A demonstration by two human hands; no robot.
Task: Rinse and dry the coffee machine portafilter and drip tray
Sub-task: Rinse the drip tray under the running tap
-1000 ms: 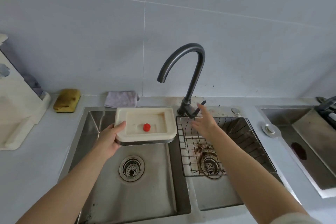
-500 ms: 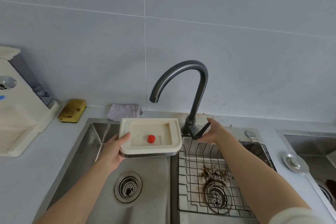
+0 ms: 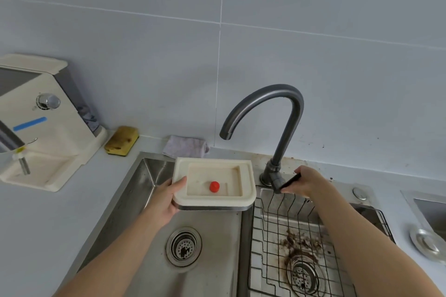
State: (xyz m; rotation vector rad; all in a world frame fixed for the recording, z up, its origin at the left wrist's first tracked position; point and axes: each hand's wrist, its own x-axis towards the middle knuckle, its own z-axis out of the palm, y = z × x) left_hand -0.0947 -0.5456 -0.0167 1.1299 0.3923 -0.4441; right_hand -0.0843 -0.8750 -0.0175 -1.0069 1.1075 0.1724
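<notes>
R hand [image 3: 305, 182] now on faucet lever [image 3: 290, 180]; drip tray [image 3: 248, 183] waits below spout [image 3: 226, 134].
R hand has gone from reaching to fingers curled round the lever; no water visible yet. L hand [image 3: 166, 202] still grips tray's left edge, thumb on rim, over left sink basin [image 3: 217, 248]. Rinse looks abt to start.

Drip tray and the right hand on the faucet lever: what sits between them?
Only the faucet base stands between the drip tray and the right hand, which grips the faucet lever. The head view shows it.
</notes>
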